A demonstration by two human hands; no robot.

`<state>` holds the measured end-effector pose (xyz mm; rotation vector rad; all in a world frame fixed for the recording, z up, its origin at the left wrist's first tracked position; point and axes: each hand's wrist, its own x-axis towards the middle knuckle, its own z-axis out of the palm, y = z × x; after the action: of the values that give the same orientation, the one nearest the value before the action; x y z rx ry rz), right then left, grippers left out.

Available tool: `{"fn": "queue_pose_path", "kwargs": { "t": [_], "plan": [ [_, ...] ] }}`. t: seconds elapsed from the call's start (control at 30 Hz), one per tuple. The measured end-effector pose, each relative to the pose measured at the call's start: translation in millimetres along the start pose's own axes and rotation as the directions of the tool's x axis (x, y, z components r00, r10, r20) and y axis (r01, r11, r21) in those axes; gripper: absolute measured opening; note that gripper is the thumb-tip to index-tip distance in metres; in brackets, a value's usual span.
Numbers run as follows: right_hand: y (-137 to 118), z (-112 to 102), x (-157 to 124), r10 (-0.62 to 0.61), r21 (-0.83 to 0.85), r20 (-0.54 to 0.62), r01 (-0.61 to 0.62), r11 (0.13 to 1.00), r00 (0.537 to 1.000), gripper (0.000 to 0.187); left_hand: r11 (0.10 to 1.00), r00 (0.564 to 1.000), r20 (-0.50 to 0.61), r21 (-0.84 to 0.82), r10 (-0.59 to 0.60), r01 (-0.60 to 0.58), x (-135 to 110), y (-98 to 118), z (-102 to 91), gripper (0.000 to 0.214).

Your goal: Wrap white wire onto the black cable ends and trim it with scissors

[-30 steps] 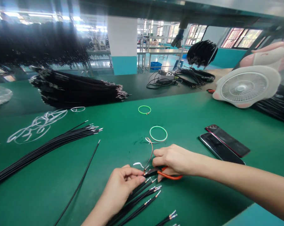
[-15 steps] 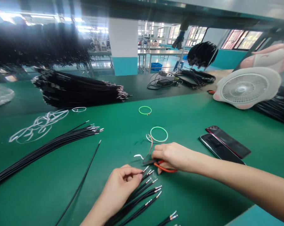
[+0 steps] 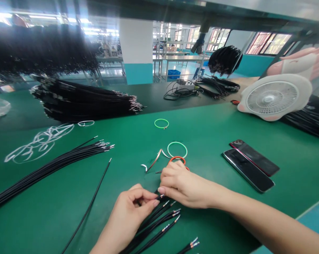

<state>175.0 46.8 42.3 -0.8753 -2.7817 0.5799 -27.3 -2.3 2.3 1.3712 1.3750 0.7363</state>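
Pinching the tip of a crimped black wire bundle [image 3: 154, 221] between thumb and fingers, L hand [image 3: 129, 211] sits right at its upper end; the bundle's long axis runs diag. from lower L up to R, toward both hands. R hand [image 3: 187, 183], curled just beside, is nearer the orange-handled pliers [image 3: 176, 157] showing past its knuckles; can't tell if it's gripping them.

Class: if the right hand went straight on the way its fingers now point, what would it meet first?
Probably the black wire that the left hand pinches, though depth is hard to judge from this view.
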Motion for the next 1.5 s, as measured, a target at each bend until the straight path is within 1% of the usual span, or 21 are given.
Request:
{"fn": "queue_pose_path", "kwargs": {
  "t": [0.13,0.23,0.37,0.47,0.57,0.63,0.7,0.73,0.8,0.83,0.87,0.93,1.0,1.07,1.13,1.17,1.23,1.3,1.37,1.43,1.5],
  "plan": [
    [0,9,3,-0.066,-0.004,0.069,0.066,0.998,0.995,0.025,0.999,0.999,-0.003,-0.014,-0.039,0.039,-1,2,-0.4,0.016],
    [5,14,3,-0.116,-0.04,0.057,0.118,0.992,0.992,0.024,0.989,0.992,0.013,-0.065,-0.129,0.13,-1,2,-0.8,0.022],
    [11,13,-1,-0.164,-0.018,0.04,0.164,0.986,0.986,0.02,0.986,0.988,0.026,-0.058,-0.155,0.156,-1,0,-0.1,0.028],
    [17,5,-3,-0.169,0.044,-0.03,0.17,0.984,0.985,0.021,0.999,0.997,0.066,0.027,-0.045,0.043,-2,0,3.1,0.027],
    [19,-5,1,-0.087,0.028,-0.213,0.095,0.995,0.973,0.02,0.971,0.986,0.063,0.176,0.154,-0.162,-1,-2,2.7,0.023],
    [18,-7,10,-0.064,-0.052,-0.287,0.051,0.997,0.956,0.019,0.924,0.971,-0.04,0.317,0.237,-0.213,2,-5,-4.9,0.022],
    [13,-4,21,-0.088,-0.167,-0.273,0.043,0.985,0.958,0.017,0.867,0.934,-0.225,0.476,0.279,-0.145,6,-11,-19.4,0.025],
    [11,-2,27,-0.109,-0.231,-0.239,0.053,0.971,0.965,0.016,0.829,0.889,-0.352,0.556,0.292,-0.052,8,-15,-28.3,0.026],
    [8,6,40,-0.146,-0.36,-0.154,0.083,0.929,0.977,0.015,0.718,0.765,-0.579,0.657,0.284,0.231,10,-22,-45.8,0.031],
    [7,10,47,-0.157,-0.414,-0.112,0.097,0.905,0.981,0.015,0.663,0.71,-0.653,0.657,0.264,0.358,11,-25,-53.0,0.036],
    [8,14,52,-0.154,-0.451,-0.084,0.1,0.887,0.984,0.015,0.629,0.681,-0.69,0.648,0.246,0.429,11,-27,-58.6,0.04],
    [11,21,59,-0.123,-0.471,-0.059,0.081,0.878,0.991,0.015,0.613,0.676,-0.705,0.637,0.217,0.468,11,-30,-64.1,0.041],
    [15,23,61,-0.088,-0.458,-0.062,0.05,0.887,0.994,0.016,0.652,0.711,-0.672,0.637,0.208,0.411,12,-30,-62.8,0.036],
    [17,22,57,-0.034,-0.34,-0.127,-0.012,0.94,0.991,0.017,0.705,0.748,-0.634,0.621,0.197,0.342,12,-27,-55.9,0.033],
    [16,21,48,0.087,-0.035,-0.224,-0.097,0.995,0.971,0.018,0.761,0.791,-0.581,0.597,0.191,0.255,10,-21,-44.1,0.03],
    [13,21,42,0.176,0.169,-0.246,-0.137,0.976,0.953,0.018,0.789,0.816,-0.542,0.583,0.199,0.195,8,-18,-36.8,0.028],
    [6,23,32,0.339,0.513,-0.2,-0.196,0.835,0.919,0.018,0.877,0.862,-0.45,0.481,0.233,0.014,3,-10,-20.4,0.028],
    [-3,26,25,0.426,0.702,-0.117,-0.229,0.675,0.897,0.018,0.946,0.883,-0.398,0.295,0.249,-0.134,-4,-3,-4.6,0.028],
    [-11,31,22,0.461,0.783,-0.095,-0.22,0.582,0.882,0.019,0.978,0.869,-0.449,0.119,0.207,-0.171,-8,2,7.0,0.031],
    [-18,36,21,0.482,0.819,-0.118,-0.189,0.541,0.868,0.018,0.987,0.864,-0.484,-0.007,0.139,-0.163,-8,3,12.4,0.034],
    [-22,39,21,0.494,0.837,-0.135,-0.168,0.521,0.859,0.018,0.988,0.881,-0.464,-0.07,0.093,-0.141,-6,1,12.1,0.035]
  ]
}}
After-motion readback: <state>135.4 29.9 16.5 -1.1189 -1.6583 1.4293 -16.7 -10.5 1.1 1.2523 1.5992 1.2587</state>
